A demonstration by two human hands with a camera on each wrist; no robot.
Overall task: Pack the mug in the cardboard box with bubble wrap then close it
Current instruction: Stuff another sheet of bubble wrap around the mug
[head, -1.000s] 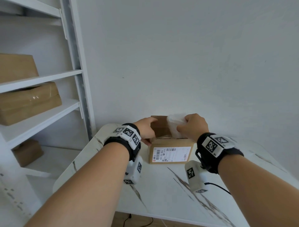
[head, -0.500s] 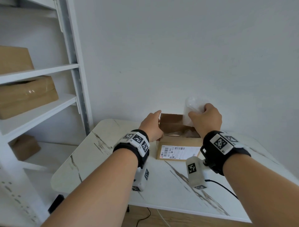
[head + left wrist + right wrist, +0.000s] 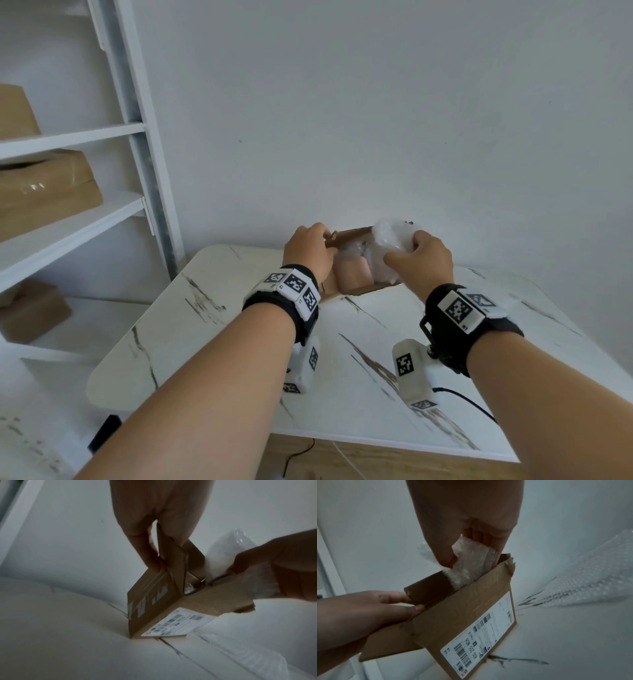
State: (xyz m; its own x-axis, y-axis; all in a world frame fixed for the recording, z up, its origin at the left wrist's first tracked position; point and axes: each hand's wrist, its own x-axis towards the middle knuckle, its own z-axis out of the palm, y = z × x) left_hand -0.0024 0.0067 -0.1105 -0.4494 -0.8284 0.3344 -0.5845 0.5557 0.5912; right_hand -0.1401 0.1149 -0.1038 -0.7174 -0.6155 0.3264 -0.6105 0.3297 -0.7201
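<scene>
Packing was underway: right hand (image 3: 419,262) gripped the bubble-wrapped bundle (image 3: 471,566) at the box (image 3: 462,615) mouth, left hand (image 3: 308,251) pinched a flap (image 3: 171,561) aside; next, probably seating it.

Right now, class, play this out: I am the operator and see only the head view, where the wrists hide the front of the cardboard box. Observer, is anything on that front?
Observer: Yes. The right wrist view shows a white barcoded label on the front of the cardboard box.
Operator: How does the left hand hold the box?
Observer: In the left wrist view, the left hand pinches an upright side flap between thumb and fingers.
Operator: Is there any spare wrap?
Observer: A loose bubble wrap sheet lies on the table beside the box.
</scene>
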